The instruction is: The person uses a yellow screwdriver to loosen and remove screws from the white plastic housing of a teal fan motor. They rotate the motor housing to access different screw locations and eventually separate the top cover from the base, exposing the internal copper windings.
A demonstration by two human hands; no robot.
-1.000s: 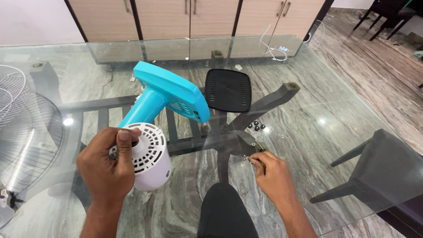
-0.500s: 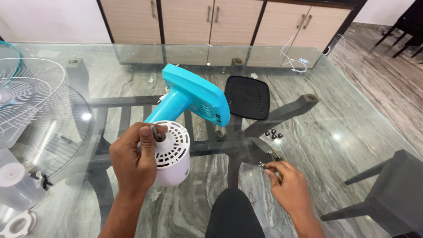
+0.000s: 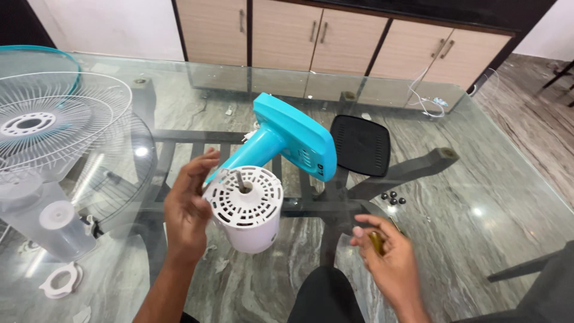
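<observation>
From the head camera, looking down, we see a glass table (image 3: 478, 179) with a white fan motor housing (image 3: 246, 209) held just above it. We use that housing as our landmark. Its round vented face points up, with a thin metal shaft rising from the centre. A turquoise fan base (image 3: 293, 143) extends up and away behind it, joined to it by a turquoise neck.

The left hand (image 3: 188, 206) cups the housing's left side, fingers spread upward and thumb pressed against the rim. To the right of the housing and nearer us, the right hand (image 3: 385, 257) hovers above the glass, fingers curled loosely around a small dark tool (image 3: 376, 241); blur hides how firmly it is held.

Beyond the housing to the right lies a black vented cover (image 3: 361, 145), with small black screws (image 3: 393, 198) beside it. Far left of the housing sits a white wire fan guard (image 3: 54, 128), and near it a white plastic ring (image 3: 61, 279).
</observation>
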